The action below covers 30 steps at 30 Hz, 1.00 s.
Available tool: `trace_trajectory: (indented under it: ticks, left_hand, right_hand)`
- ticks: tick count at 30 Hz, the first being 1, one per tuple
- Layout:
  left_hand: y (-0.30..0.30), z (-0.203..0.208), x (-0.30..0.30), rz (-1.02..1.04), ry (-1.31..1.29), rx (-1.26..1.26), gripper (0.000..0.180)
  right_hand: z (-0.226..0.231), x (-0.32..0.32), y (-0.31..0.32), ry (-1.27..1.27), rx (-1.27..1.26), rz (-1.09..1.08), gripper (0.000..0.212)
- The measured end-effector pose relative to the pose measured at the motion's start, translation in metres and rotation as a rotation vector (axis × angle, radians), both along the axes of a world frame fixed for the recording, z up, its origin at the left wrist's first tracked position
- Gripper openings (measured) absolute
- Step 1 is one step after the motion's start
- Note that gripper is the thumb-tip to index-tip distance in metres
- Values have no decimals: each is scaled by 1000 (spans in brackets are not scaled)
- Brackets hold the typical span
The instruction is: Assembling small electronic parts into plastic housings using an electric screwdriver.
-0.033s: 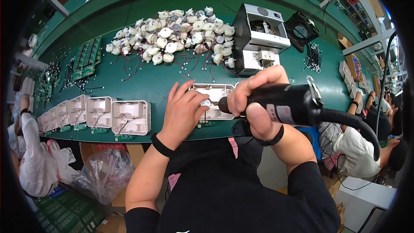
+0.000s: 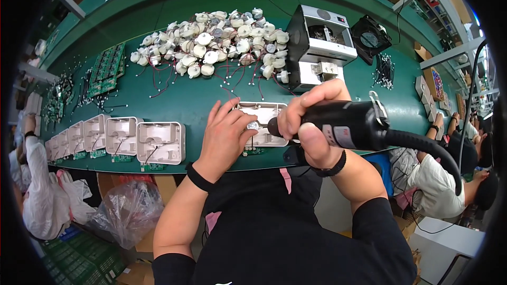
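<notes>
My right hand [image 2: 316, 119] is wrapped round a black electric screwdriver [image 2: 346, 125], held nearly level with its tip pointing left. The tip reaches into a white plastic housing [image 2: 269, 106] in front of me. My left hand [image 2: 224, 129] lies over the housing's left end, fingers spread toward its far wall. Between its thumb and index finger is a small silver round motor [image 2: 253, 126], which they pinch inside the housing. A green circuit board [image 2: 253, 151] lies at the housing's near edge. The screwdriver's very tip is hard to make out.
A heap of white geared motors [image 2: 211, 47] with red and dark wires lies beyond my hands. Right of it stand a grey machine [image 2: 319, 47] and a black fan [image 2: 369, 37]. White housings [image 2: 161, 142] line the left side, near stacked circuit boards [image 2: 107, 68]. Other people sit at both sides.
The screwdriver and my right hand have shifted very slightly left. My left hand stays where it was on the motor and housing.
</notes>
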State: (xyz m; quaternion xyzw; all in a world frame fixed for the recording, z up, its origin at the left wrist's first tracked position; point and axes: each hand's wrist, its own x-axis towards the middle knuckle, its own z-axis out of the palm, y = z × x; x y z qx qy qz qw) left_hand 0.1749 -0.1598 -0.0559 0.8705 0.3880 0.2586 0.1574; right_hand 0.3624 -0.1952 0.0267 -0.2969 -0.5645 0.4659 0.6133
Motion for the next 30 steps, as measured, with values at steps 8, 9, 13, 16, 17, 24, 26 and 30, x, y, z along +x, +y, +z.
trace_trajectory:
  ticks: [8,9,13,16,17,24,26,30]
  left_hand:
    - [1,-10,-2,17,-135,-113,27]
    - [1,-9,-2,18,-135,-112,27]
    - [3,-6,-2,13,-125,-108,27]
    - [4,-5,0,2,-134,-87,28]
    - [4,-5,2,-3,-148,-69,28]
    - [-1,0,2,-13,-112,-44,27]
    - [-3,2,7,-8,-106,-47,26]
    - [-11,3,24,0,-102,-57,25]
  right_hand:
    - [-28,-13,17,-51,41,19,34]
    - [-30,-14,18,-53,39,19,34]
    - [-36,-14,19,-47,5,35,36]
    - [-35,-7,19,-349,94,-60,37]
    - [-32,-8,17,-360,98,-84,37]
    - [9,34,6,-240,252,-252,32]
    - [24,65,13,-122,317,-381,23]
    - [42,99,36,-48,235,-489,15]
